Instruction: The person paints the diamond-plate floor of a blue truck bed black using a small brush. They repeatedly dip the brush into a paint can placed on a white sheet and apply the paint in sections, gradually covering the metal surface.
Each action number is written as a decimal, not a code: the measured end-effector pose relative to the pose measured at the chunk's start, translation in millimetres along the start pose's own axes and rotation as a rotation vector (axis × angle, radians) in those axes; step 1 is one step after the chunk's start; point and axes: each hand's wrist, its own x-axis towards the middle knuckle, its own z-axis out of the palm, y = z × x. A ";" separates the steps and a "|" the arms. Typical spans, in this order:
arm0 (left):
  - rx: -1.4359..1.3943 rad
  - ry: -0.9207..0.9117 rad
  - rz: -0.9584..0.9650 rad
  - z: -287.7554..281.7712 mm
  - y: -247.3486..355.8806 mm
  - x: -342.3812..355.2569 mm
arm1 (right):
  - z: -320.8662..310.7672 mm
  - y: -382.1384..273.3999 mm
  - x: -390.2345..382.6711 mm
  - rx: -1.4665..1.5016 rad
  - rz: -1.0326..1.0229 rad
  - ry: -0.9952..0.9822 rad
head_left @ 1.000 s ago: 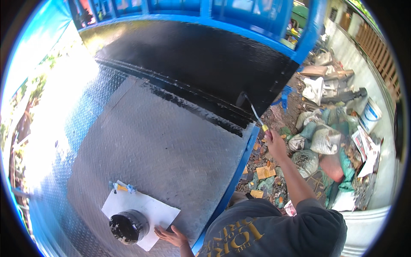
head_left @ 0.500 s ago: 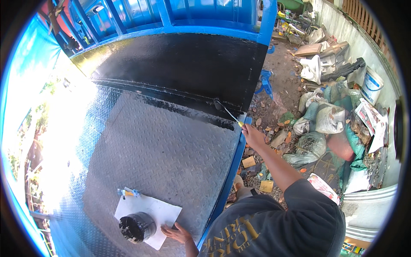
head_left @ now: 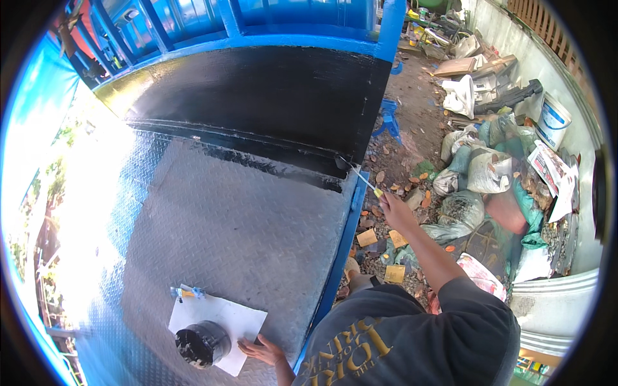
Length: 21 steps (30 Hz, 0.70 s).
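A small paint roller (head_left: 367, 183) with a yellow handle is gripped in my right hand (head_left: 398, 212), at the right edge of the metal floor. Its dark head lies on the wet black strip, close to the corner where the black-painted panel (head_left: 277, 93) meets the bare checkered metal plate (head_left: 238, 225). My left hand (head_left: 262, 350) rests with spread fingers on the edge of a white sheet (head_left: 241, 315). On that sheet stands a pot of black paint (head_left: 205, 344), its outside smeared black. A paintbrush (head_left: 187, 293) lies at the sheet's far left corner.
Blue framing (head_left: 257, 40) rises behind the black panel, and a blue edge rail (head_left: 335, 276) runs down the right side. Beyond it, the ground holds filled sacks (head_left: 489, 168), a white bucket (head_left: 552, 121), a blue stool (head_left: 388, 121) and scattered leaves. Glare covers the left.
The roller has moved right along the black strip toward the plate's edge, my right hand going with it. My left hand stays on the sheet. The whole view has shifted slightly.
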 end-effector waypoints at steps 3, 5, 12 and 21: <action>0.019 -0.013 0.006 2.4 -0.1 3.0 | 11.5 12.5 0.7 -0.021 -0.012 0.037; 0.030 -0.018 0.004 4.4 -0.1 3.3 | 14.2 30.9 -7.0 0.079 0.065 0.004; 0.005 -0.004 -0.016 1.8 2.4 1.7 | -0.7 21.2 -15.4 -0.075 0.110 -0.040; 0.016 -0.011 -0.005 4.2 -2.7 1.9 | 1.2 8.0 -23.7 -0.066 0.169 -0.020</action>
